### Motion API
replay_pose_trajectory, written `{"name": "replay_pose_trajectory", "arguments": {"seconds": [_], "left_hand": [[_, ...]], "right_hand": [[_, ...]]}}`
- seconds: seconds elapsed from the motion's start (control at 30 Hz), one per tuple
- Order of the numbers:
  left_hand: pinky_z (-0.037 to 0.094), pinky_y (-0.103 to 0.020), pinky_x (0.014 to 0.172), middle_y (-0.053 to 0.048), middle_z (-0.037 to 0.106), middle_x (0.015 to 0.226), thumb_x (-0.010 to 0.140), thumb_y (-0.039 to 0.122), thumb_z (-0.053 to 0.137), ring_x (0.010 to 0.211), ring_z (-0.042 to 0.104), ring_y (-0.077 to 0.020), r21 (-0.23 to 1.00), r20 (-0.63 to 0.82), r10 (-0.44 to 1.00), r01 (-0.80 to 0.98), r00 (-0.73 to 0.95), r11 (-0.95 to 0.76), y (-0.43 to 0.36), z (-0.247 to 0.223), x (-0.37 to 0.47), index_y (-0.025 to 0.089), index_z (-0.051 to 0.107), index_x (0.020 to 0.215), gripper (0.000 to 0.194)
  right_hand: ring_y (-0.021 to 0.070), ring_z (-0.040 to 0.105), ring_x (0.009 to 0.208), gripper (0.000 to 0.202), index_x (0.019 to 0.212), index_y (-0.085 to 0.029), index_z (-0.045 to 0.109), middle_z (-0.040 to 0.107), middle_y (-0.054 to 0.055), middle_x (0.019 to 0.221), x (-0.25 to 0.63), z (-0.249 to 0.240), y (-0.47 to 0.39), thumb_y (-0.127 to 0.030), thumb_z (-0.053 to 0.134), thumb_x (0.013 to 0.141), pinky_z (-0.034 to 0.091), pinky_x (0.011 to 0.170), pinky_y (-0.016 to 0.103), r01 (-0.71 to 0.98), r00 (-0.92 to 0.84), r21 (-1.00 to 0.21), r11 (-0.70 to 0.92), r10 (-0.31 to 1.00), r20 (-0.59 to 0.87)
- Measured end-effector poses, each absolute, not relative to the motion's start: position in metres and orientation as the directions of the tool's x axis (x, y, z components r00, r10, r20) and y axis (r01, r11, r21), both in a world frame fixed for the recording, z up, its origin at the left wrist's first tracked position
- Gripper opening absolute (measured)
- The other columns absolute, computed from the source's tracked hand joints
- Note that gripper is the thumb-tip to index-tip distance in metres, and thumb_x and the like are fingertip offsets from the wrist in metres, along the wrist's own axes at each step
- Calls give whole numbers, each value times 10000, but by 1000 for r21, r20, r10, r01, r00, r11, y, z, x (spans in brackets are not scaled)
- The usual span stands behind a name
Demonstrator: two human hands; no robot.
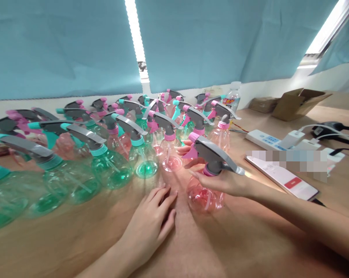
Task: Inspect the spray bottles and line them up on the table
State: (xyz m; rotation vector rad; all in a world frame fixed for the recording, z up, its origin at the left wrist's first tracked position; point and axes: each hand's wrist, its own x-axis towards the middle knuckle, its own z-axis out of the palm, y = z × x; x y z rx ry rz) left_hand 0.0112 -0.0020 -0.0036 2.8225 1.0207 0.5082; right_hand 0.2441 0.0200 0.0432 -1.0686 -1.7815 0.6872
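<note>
My right hand (231, 185) is wrapped round the neck of a pink spray bottle (205, 199), its thumb in front and fingers partly hidden behind. That bottle has a grey trigger head with a pink nozzle and stands upright at the table's near side. My left hand (153, 214) lies palm down on the table, fingers loosely stretched and holding nothing. Just beyond its fingertips are a green spray bottle (143, 164) and another pink spray bottle (171, 156). More green bottles, such as the green spray bottle (112, 170), line up to the left.
Many pink and green spray bottles crowd the back of the wooden table (105, 239). To the right lie a phone (281, 177), a white power strip (264, 139) with plugs and cables, and an open cardboard box (296, 104). A clear bottle (232, 96) stands by the blue curtain (192, 42).
</note>
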Motion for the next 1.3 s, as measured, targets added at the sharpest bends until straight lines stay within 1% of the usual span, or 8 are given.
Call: {"name": "replay_pose_trajectory", "arguments": {"seconds": [0.23, 0.4, 0.57, 0.67, 0.77, 0.9, 1.1, 1.3], "left_hand": [[501, -493, 958, -154, 594, 1239, 959, 173, 419, 1200, 522, -313, 199, 289, 637, 606, 715, -770, -1, -3, 11, 127, 572, 1275, 354], [502, -495, 957, -155, 595, 1243, 956, 179, 429, 1196, 526, -315, 198, 293, 635, 605, 714, -771, -2, -2, 12, 128, 578, 1268, 349], [503, -493, 956, -162, 594, 1234, 954, 171, 426, 1195, 524, -316, 207, 292, 637, 603, 714, -770, -2, -2, 11, 115, 578, 1265, 351], [498, -499, 959, -168, 588, 1235, 959, 173, 423, 1196, 518, -318, 206, 290, 636, 602, 716, -772, -1, -2, 12, 105, 574, 1271, 353], [493, -502, 963, -169, 584, 1238, 964, 175, 418, 1202, 509, -317, 209, 281, 634, 599, 720, -773, -1, -2, 12, 104, 569, 1276, 354], [495, -502, 958, -163, 585, 1233, 963, 175, 418, 1196, 511, -314, 214, 275, 637, 600, 720, -771, -2, -2, 11, 114, 573, 1269, 348], [501, -495, 957, -152, 591, 1242, 957, 182, 425, 1191, 524, -307, 215, 291, 641, 605, 710, -767, -3, -2, 11, 132, 568, 1274, 351], [511, -481, 945, -140, 605, 1230, 952, 184, 430, 1181, 538, -301, 217, 301, 644, 607, 703, -764, -2, -1, 12, 156, 571, 1265, 344]], "right_hand": [[146, 569, 606, 380, 1133, -261, 560, 640, 23, 868, 236, 57, 13, -162, 530, 767, 466, 484, 273, 388, -193, -797, 463, 886, 421], [182, 589, 627, 224, 968, -233, 604, 605, 24, 720, 236, 59, 11, -184, 505, 773, 461, 489, 285, 427, -180, -793, 435, 900, 397], [159, 643, 769, 343, 1148, -241, 573, 658, 28, 909, 243, 51, 19, -197, 580, 809, 538, 638, 276, 306, -322, -823, 479, 865, 384], [140, 637, 740, 365, 1164, -241, 573, 676, 19, 935, 248, 47, 22, -208, 621, 804, 536, 639, 263, 324, -390, -823, 466, 859, 333], [132, 608, 670, 237, 1038, -228, 606, 682, 17, 903, 251, 44, 22, -261, 629, 804, 518, 582, 261, 399, -384, -805, 439, 877, 288], [153, 612, 725, 126, 897, -226, 589, 665, 10, 844, 254, 38, 23, -263, 631, 784, 523, 608, 265, 466, -337, -774, 429, 895, 293], [145, 601, 687, 68, 855, -233, 579, 632, -5, 779, 252, 35, 22, -257, 620, 805, 518, 590, 263, 467, -268, -773, 429, 902, 338], [181, 589, 673, 91, 805, -242, 572, 571, -11, 681, 247, 50, 17, -209, 639, 753, 508, 573, 310, 423, -256, -779, 462, 886, 387]]}}
